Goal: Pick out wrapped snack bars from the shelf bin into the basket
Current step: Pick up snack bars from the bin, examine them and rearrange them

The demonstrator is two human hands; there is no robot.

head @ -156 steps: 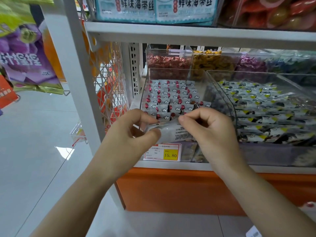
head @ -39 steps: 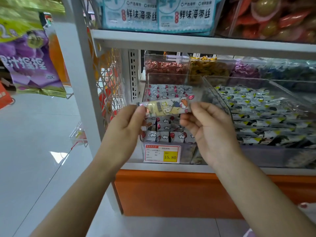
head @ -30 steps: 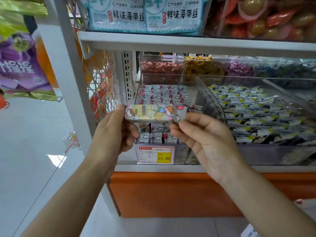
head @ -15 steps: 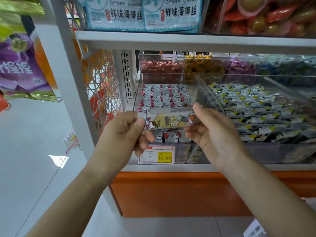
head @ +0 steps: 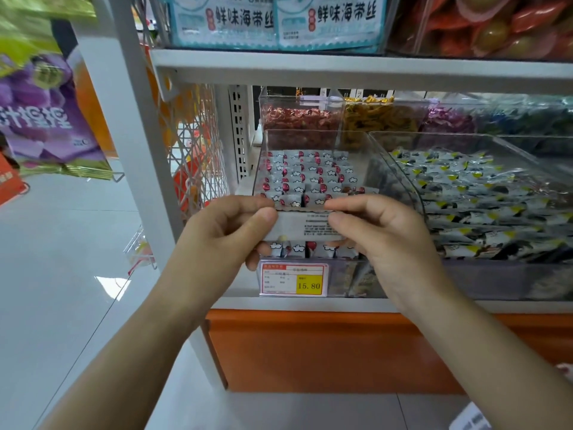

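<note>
From the head camera we are looking down at a white shelf point(head: 341, 71) of clear bins. Both hands are raised in front of it, sharing one snack bar point(head: 305, 227). The left hand point(head: 226, 235) is pinching the bar's left end between thumb and curled fingers. The right hand point(head: 383, 240) is pinching its right end the same way. The bar is lying level between them, with its pale back and small block of print facing us.

The bar is hovering just in front of the shelf bin point(head: 387, 175) and is touching nothing but the fingers. Inside the bin we are seeing tight rows of wrapped snack bars point(head: 307, 176), white with red spots and little clouds. A price tag point(head: 293, 280) reading 15.80 is hanging on the bin's front, below the hands.

Just to the right, a wider bin point(head: 496, 141) is holding packs point(head: 459, 187) in white, black and yellow. Teal packets point(head: 279, 21) are standing on the shelf above. A purple bag point(head: 40, 119) is hanging well off to the left, and an orange base point(head: 310, 349) is running under the shelf.
</note>
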